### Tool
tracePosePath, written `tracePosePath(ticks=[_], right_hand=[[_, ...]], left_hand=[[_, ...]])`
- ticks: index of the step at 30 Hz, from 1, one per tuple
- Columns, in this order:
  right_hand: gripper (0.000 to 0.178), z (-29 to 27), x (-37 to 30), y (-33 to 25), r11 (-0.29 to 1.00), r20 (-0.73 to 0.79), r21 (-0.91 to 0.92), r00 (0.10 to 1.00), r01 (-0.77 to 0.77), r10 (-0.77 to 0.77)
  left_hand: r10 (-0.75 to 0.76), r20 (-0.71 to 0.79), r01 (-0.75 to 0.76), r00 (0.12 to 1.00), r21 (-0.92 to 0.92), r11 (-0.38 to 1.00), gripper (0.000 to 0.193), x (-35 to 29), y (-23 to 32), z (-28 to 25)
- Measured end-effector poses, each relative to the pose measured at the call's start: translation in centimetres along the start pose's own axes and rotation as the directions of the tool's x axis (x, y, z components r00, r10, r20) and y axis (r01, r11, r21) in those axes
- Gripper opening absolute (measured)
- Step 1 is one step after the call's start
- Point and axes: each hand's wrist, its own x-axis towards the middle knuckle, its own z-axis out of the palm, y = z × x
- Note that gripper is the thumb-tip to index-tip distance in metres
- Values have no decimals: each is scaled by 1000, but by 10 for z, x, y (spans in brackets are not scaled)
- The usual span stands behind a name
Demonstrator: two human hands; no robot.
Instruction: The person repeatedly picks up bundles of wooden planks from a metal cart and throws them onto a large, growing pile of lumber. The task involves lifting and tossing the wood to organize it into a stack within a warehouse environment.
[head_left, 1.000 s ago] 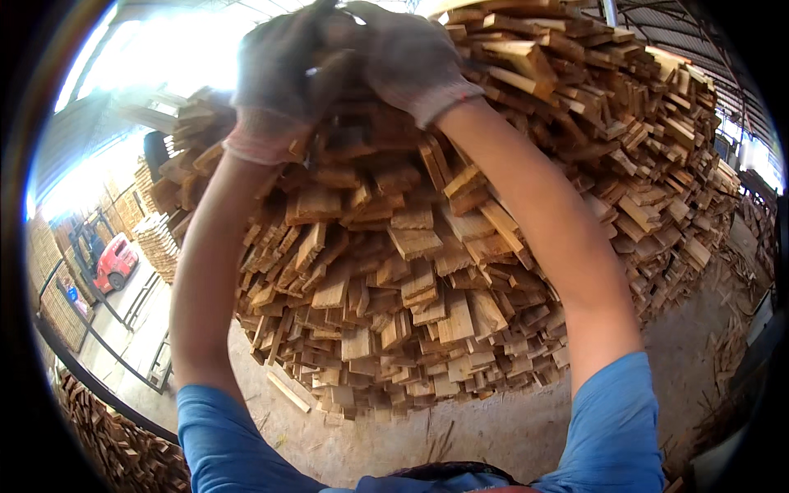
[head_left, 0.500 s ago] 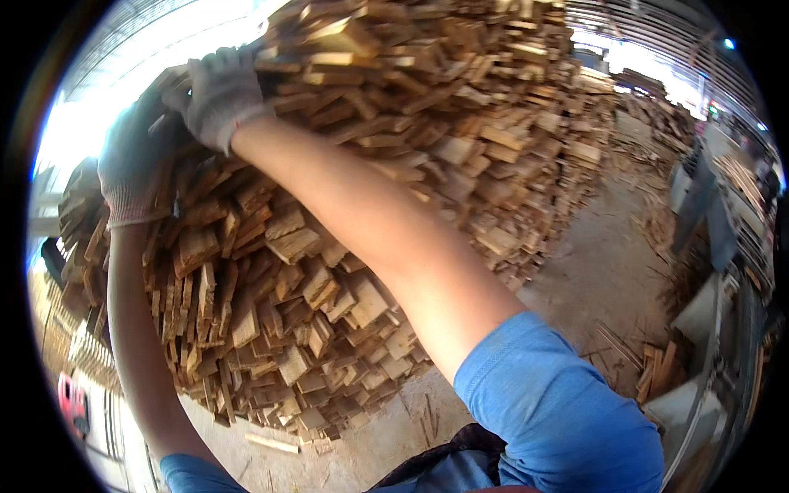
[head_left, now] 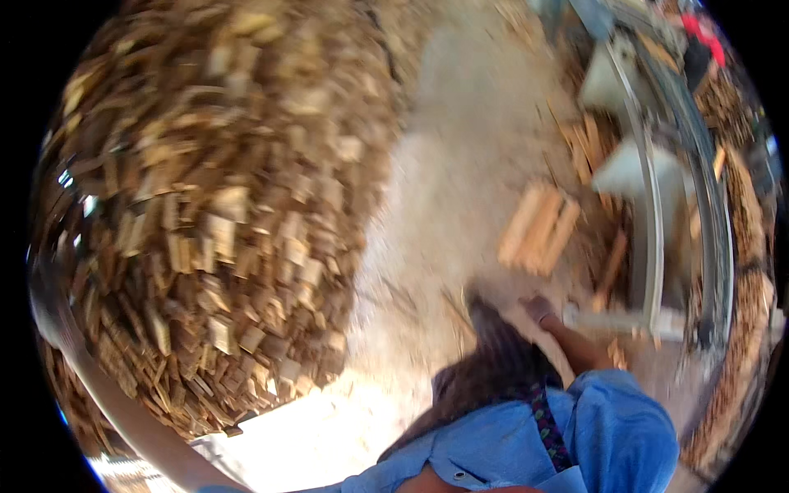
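Note:
A tall pile of sawn wood pieces (head_left: 238, 222) fills the left half, with many cut ends facing me. My left hand (head_left: 53, 308), in a pale glove, is at the far left edge against the side of the pile. Motion blurs its fingers, so I cannot tell what it touches. My right hand (head_left: 536, 308) hangs low beside my leg, over the floor and apart from the pile. It is small and smeared, and its fingers do not show. Just beyond it, a small stack of reddish boards (head_left: 538, 228) lies on the floor.
The concrete floor (head_left: 460, 140) runs between the pile and a metal frame with curved-looking rails (head_left: 653, 222) on the right. Loose wood strips (head_left: 588, 148) lie by the frame. Rough slabs (head_left: 746, 329) line the far right edge. Someone in red (head_left: 703, 37) is at the upper right.
My view has swung right and down. My right hand has left the top of the pile and dropped beside my body. My left hand now appears lower, at the left edge.

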Motion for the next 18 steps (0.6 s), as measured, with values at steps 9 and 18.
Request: tracePosePath(ticks=[9, 18], right_hand=[[62, 37, -162, 39, 561, 338, 580, 801, -590, 493], [74, 22, -73, 122, 482, 280, 734, 860, -478, 426]], left_hand=[[395, 824, 757, 405, -545, 361, 52, -316, 355, 8], [674, 728, 753, -127, -371, 543, 63, -434, 570, 0]])
